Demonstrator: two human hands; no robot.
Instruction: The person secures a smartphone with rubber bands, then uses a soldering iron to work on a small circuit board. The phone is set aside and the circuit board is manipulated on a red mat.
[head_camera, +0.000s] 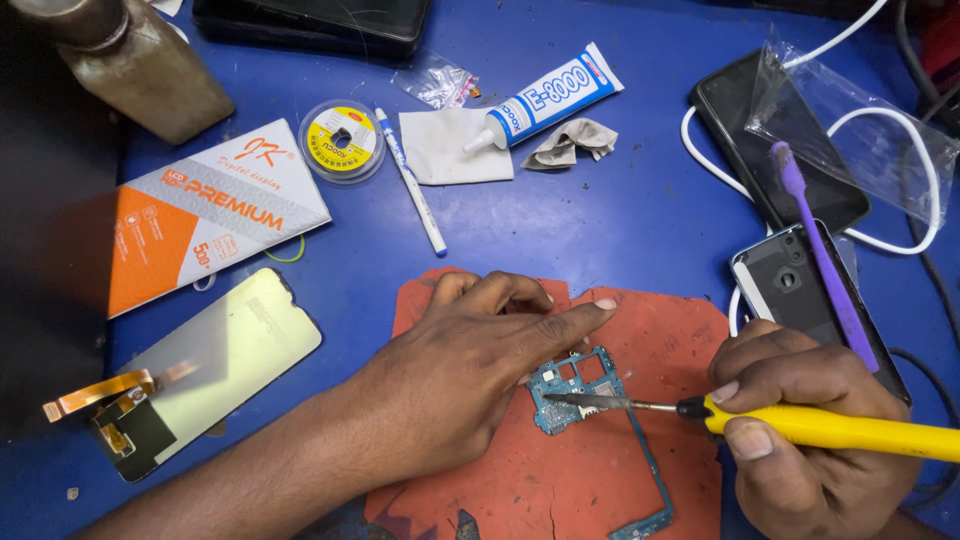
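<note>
step: prying on circuit board (570, 385) | left hand (470, 360) flat, pinning board on red mat (600, 470) | right hand (800, 440) clamped on yellow screwdriver (840, 425), tip on board | next: likely steady, light leverage

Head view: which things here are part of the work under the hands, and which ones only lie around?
In use:
- blue circuit board, pinned by the left hand
- yellow-handled tool, held in the right hand, tip on the board
- red mat underneath

Lying about:
- glue tube
- white pen
- purple toothbrush
- phone screen
- orange-white box
</note>
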